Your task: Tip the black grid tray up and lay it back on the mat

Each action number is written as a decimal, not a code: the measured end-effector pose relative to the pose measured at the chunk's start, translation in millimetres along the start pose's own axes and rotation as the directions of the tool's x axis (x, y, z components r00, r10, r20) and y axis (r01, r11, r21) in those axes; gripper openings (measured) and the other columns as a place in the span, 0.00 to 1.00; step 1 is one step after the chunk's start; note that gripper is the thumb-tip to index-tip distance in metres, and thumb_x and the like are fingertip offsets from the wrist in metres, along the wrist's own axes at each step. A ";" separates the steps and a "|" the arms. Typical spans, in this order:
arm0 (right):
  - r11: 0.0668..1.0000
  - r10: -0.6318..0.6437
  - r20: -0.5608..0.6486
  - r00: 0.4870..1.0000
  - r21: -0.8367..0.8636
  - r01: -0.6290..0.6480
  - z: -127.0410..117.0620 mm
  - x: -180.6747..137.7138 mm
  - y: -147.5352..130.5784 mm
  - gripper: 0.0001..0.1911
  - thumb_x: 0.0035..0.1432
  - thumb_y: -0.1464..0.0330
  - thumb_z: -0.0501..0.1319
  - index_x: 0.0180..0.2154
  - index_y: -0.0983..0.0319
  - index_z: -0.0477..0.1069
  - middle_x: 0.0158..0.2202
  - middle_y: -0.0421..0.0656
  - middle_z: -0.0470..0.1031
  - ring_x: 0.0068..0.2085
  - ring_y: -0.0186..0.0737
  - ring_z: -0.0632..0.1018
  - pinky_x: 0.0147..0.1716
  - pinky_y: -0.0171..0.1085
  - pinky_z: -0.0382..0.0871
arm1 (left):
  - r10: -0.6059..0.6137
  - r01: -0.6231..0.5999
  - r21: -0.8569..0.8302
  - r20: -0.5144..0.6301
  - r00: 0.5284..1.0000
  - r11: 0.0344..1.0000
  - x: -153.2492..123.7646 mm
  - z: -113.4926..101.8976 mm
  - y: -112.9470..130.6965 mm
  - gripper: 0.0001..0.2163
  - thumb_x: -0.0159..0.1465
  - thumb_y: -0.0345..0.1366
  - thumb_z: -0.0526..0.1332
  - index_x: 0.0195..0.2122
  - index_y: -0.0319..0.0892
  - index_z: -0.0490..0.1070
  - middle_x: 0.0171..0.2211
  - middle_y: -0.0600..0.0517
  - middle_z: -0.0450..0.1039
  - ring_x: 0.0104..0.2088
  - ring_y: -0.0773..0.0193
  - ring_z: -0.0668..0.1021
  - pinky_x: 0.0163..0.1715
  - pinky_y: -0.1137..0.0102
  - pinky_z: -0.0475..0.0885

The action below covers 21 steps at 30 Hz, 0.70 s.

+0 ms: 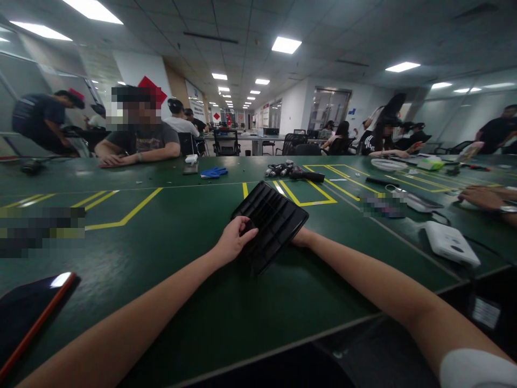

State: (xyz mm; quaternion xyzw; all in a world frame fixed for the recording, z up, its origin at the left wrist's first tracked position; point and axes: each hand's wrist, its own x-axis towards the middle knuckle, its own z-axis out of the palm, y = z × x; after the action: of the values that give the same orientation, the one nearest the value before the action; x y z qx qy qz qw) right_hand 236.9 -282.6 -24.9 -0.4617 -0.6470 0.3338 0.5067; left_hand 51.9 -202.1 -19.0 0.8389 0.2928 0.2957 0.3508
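A black plastic tray (277,221), ribbed and split into long compartments, is held tilted above the green table. My left hand (238,237) is at its left side, thumb and fingers closed together against the ribbed face; whether something small is between the fingertips is hidden. Behind the lower right edge of the tray goes my right hand (302,237), gripping it from the back, with its fingers out of sight.
The green table (181,312) carries yellow tape outlines. Farther back lie a blue glove (214,172) and bundled dark cables (280,169). To the right are a white device (450,242) and another person's hands (484,199). A dark orange-edged tablet-like object (36,307) lies at left. Someone sits opposite.
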 end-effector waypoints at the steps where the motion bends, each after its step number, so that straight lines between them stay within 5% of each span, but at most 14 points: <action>1: 1.000 -0.002 0.024 1.000 0.017 0.001 -0.3 -1.4 -1.6 0.27 0.48 0.58 0.63 0.49 0.62 0.67 0.51 0.46 0.70 0.52 0.46 0.69 0.56 0.49 0.59 | 0.003 -0.003 -0.005 0.014 1.000 1.000 -1.7 0.5 0.1 0.17 0.55 0.44 0.57 0.42 0.39 0.63 0.27 0.56 0.57 0.27 0.67 0.65 0.28 0.70 0.63; 8: 0.947 -0.092 0.101 0.991 -0.299 0.119 -3.7 0.5 6.2 0.29 0.50 0.55 0.58 0.51 0.62 0.66 0.57 0.50 0.62 0.57 0.51 0.64 0.59 0.53 0.50 | -0.042 0.039 0.092 0.022 0.999 0.995 -2.6 -3.0 7.7 0.19 0.54 0.42 0.60 0.45 0.39 0.65 0.26 0.56 0.60 0.27 0.66 0.65 0.26 0.71 0.60; 11: 0.930 -0.093 0.109 0.990 -0.345 0.125 -5.3 3.6 9.7 0.27 0.51 0.59 0.57 0.52 0.64 0.65 0.58 0.52 0.60 0.59 0.54 0.61 0.60 0.55 0.44 | -0.235 0.231 -0.145 -0.011 0.972 0.962 -1.2 -12.6 14.1 0.14 0.53 0.38 0.61 0.40 0.38 0.68 0.25 0.55 0.62 0.26 0.68 0.66 0.25 0.73 0.60; 14: 0.887 -0.088 0.136 0.987 -0.439 0.140 -7.5 3.3 7.8 0.26 0.52 0.61 0.57 0.52 0.65 0.64 0.59 0.53 0.58 0.60 0.55 0.59 0.60 0.56 0.42 | -0.443 0.406 -0.425 0.013 0.897 0.809 -0.8 -20.9 18.9 0.06 0.54 0.26 0.57 0.34 0.36 0.66 0.23 0.55 0.63 0.22 0.72 0.66 0.22 0.76 0.61; 17: 0.839 -0.120 0.190 0.974 -0.505 0.202 -9.3 1.9 6.1 0.25 0.54 0.62 0.55 0.54 0.61 0.62 0.59 0.50 0.59 0.60 0.50 0.60 0.60 0.54 0.45 | -0.466 0.427 -0.472 0.039 0.884 0.771 -1.3 -24.7 21.2 0.05 0.53 0.23 0.56 0.30 0.36 0.64 0.24 0.53 0.66 0.21 0.73 0.68 0.20 0.77 0.62; 21: 0.849 -0.153 0.221 0.963 -0.469 0.243 -9.1 1.6 8.8 0.24 0.56 0.63 0.54 0.55 0.61 0.61 0.58 0.49 0.61 0.58 0.48 0.63 0.59 0.53 0.50 | -0.418 0.421 -0.445 0.111 0.902 0.790 -2.9 -25.9 23.0 0.06 0.56 0.33 0.59 0.26 0.37 0.63 0.19 0.56 0.64 0.16 0.75 0.64 0.14 0.79 0.56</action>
State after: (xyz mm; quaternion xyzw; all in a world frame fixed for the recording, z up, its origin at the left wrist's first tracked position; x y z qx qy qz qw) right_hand 247.9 -278.4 -29.9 -0.4747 -0.7968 0.1433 0.3453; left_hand 38.4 -206.8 12.7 0.6470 0.3918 0.2684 0.5966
